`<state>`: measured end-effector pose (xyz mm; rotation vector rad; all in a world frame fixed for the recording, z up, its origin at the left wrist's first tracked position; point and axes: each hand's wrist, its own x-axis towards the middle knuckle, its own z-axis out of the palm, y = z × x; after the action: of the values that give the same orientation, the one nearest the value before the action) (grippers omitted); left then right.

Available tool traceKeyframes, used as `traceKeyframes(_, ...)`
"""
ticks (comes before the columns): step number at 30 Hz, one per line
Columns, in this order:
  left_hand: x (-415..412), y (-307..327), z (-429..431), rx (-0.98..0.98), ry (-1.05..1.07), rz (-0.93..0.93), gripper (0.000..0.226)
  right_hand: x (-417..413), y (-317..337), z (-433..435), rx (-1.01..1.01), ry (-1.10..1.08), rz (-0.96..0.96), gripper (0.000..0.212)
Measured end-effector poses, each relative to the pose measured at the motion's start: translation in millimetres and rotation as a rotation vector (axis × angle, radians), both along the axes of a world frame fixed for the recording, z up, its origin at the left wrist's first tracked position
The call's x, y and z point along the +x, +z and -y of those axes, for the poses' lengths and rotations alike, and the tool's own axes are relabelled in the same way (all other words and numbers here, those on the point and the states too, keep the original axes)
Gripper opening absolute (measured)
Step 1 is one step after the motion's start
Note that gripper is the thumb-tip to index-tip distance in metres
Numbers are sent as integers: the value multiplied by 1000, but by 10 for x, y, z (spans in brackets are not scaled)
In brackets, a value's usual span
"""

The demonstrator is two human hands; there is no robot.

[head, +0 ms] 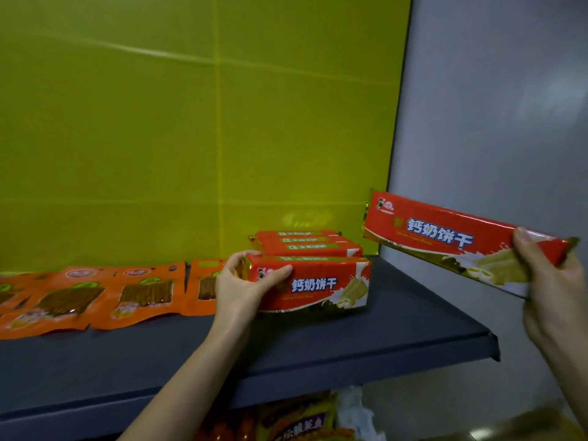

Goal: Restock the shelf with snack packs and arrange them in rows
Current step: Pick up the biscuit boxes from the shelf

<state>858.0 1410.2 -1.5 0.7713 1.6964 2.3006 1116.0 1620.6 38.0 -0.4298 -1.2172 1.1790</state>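
Several red biscuit packs stand in a row at the right end of the dark grey shelf. My left hand grips the left end of the front biscuit pack, which stands on its long edge on the shelf. Behind it stand the rear biscuit packs, one behind the other toward the yellow back wall. My right hand holds another red biscuit pack by its right end, in the air to the right of the shelf and tilted down to the right.
Flat orange snack packets lie in a row along the left of the shelf, against the yellow back panel. A grey wall bounds the right side. Below the shelf edge, more snack bags show.
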Motion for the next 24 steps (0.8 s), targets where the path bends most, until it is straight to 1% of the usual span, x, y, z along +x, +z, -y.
traceKeyframes(3,13,-35,-252,-45,65,15,54,-62,-8,-282,-7,111,28,55)
traceKeyframes(5,9,-40,-401,-55,97,19,53,-90,3,-437,19,163,43,50)
traceKeyframes(6,9,-38,-468,-59,109,15,52,-103,-5,-518,31,193,46,45)
traceKeyframes(8,3,-33,-588,-68,117,20,52,-146,-16,-613,24,273,49,29)
traceKeyframes(10,-27,-38,-665,-111,107,25,53,-221,-91,-733,-20,348,89,12)
traceKeyframes(11,-61,-54,-699,-145,105,21,52,-257,-127,-763,-49,384,113,6)
traceKeyframes(12,-76,-57,-718,-175,104,16,52,-287,-169,-771,-60,433,145,6)
traceKeyframes(13,-90,-61,-730,-204,112,14,53,-331,-251,-802,-63,485,185,14)
traceKeyframes(15,-98,-62,-730,-271,129,-15,54,-407,-393,-846,-27,586,306,66)
traceKeyframes(16,-101,-58,-717,-308,124,-37,54,-442,-438,-822,-17,592,360,86)
traceKeyframes(17,-94,-50,-707,-331,121,-51,56,-482,-490,-820,-19,605,404,95)
traceKeyframes(19,-82,-39,-696,-345,124,-59,59,-560,-538,-795,-23,655,462,100)
traceKeyframes(22,-94,-30,-683,-333,128,-51,69,-668,-552,-807,14,692,570,96)
traceKeyframes(24,-119,-41,-645,-279,158,-39,65,-709,-547,-769,94,696,661,99)
